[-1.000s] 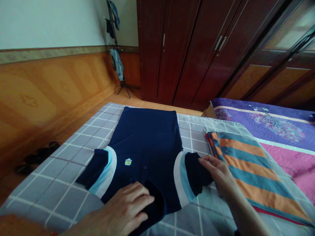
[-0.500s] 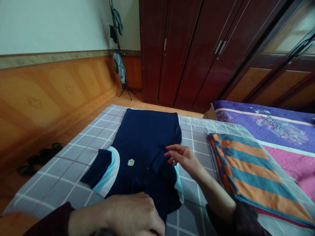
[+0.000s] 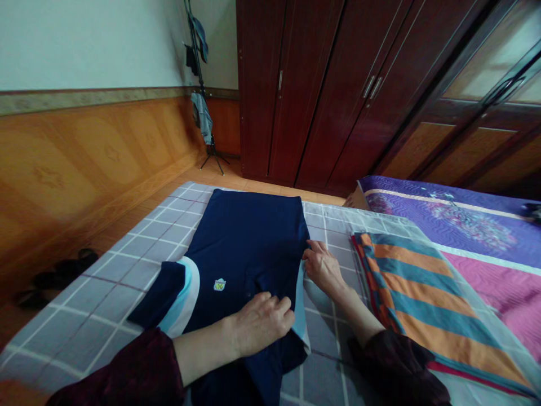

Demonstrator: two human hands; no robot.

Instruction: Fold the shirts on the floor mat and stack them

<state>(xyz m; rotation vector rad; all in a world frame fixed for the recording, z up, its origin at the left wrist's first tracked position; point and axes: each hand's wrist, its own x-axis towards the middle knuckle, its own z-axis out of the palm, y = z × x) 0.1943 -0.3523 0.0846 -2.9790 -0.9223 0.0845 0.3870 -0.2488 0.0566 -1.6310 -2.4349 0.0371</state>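
Observation:
A navy polo shirt (image 3: 249, 231) lies spread on the checked sheet, its hem at the far end and a small badge on its chest. Its left sleeve, with white and light-blue bands, points out to the side. My left hand (image 3: 262, 324) is closed over the chest near the right sleeve, its curled fingers on the cloth; the fingertips are hidden. At the shirt's right edge, my right hand (image 3: 323, 268) pinches the fabric just above the sleeve band. The collar end lies partly behind my left forearm.
To the right, folded orange-and-teal striped cloth (image 3: 439, 299) lies on top of red cloth. A purple and pink quilted surface (image 3: 486, 208) is beyond it. Dark red wardrobes (image 3: 296, 90) and a coat stand (image 3: 203, 84) stand at the back; dark shoes (image 3: 63, 276) sit on the left floor.
My left hand has moved forward from the collar end onto the chest. My right hand has shifted from above the shirt to its right edge and closed on it.

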